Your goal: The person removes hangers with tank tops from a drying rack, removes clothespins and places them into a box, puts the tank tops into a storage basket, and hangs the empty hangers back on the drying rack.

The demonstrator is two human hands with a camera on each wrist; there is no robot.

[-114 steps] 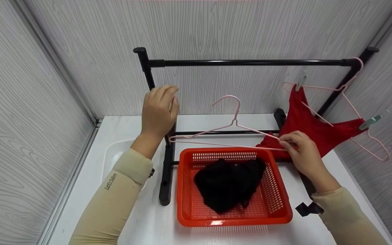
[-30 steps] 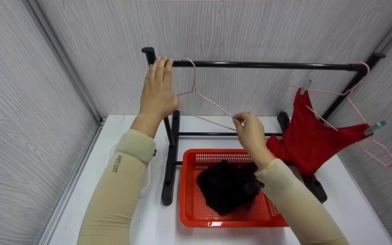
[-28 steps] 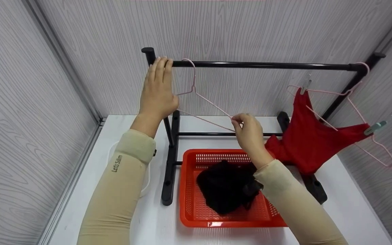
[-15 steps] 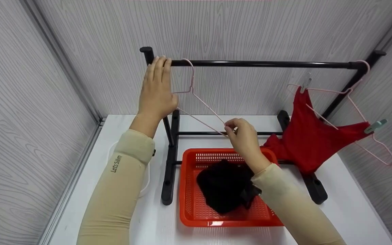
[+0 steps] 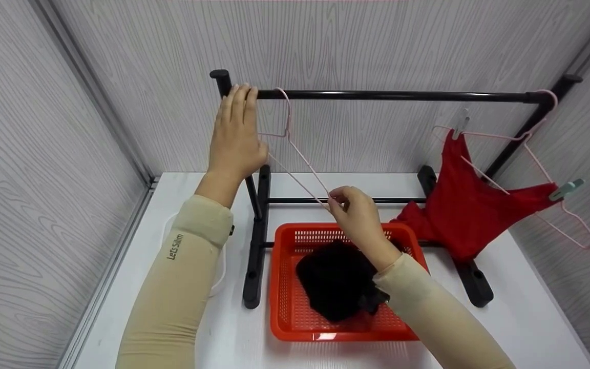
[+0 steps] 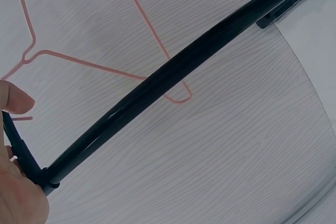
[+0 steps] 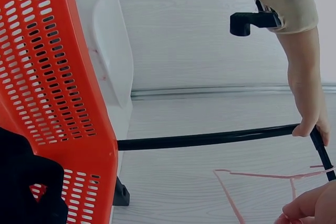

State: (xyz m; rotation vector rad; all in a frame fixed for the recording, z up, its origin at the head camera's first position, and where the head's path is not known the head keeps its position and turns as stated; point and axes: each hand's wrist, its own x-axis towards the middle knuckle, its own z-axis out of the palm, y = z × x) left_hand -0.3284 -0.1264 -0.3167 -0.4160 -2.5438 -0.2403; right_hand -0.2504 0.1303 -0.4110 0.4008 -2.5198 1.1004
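Note:
My left hand (image 5: pixel 236 136) grips the top left corner of the black clothes rack (image 5: pixel 377 96), its fingers lying up over the joint and its thumb on the near side. A thin pink clothes hanger (image 5: pixel 305 161) hangs by its hook on the top rail just right of that hand. In the left wrist view the hanger (image 6: pixel 94 65) passes behind the rack's post. My right hand (image 5: pixel 359 218) pinches the hanger's lower right corner between thumb and fingers, above the basket's back rim. The hanger's left end is hidden behind my left hand.
A red basket (image 5: pixel 295 335) holding a bunched black cloth (image 5: pixel 333 279) stands between the rack's feet. A red garment (image 5: pixel 469 215) hangs at the right, held by pale green clothespins (image 5: pixel 566 189) on another pink hanger (image 5: pixel 535 159). A white oval dish shows at the left.
Since the earliest frame, my left hand has come onto the rack's corner and the hanger's hook onto the rail. Lately my right hand has moved left and down, swinging the hanger's corner with it.

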